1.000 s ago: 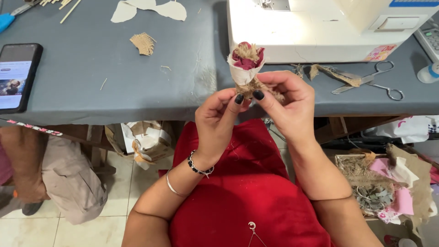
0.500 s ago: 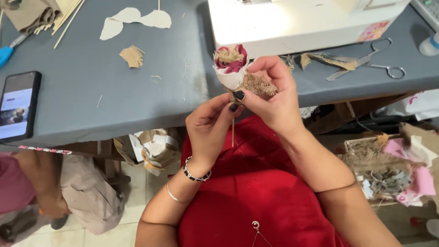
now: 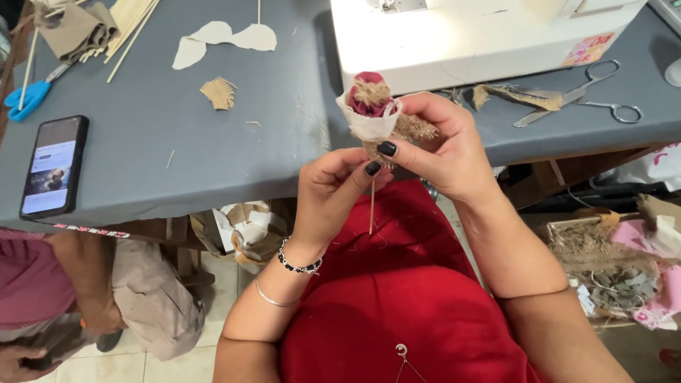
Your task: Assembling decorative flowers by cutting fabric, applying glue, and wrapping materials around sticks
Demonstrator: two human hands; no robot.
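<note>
The fabric flower (image 3: 370, 106) on its thin stick (image 3: 372, 207) sits pinched between our fingertips: our left hand (image 3: 333, 195) clamps the stick just under the bloom, our right hand (image 3: 440, 145) grips the burlap wrap. Behind lie the grey table (image 3: 213, 163), sewing machine (image 3: 482, 35) and scissors (image 3: 574, 106).

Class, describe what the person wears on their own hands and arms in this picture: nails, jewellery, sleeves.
Both forearms are bare, with no sleeves in view. The left hand and right hand have dark, near-black painted nails. The left wrist carries a beaded bracelet of dark and silvery beads, and further up a thin silver bangle. No rings show.
</note>
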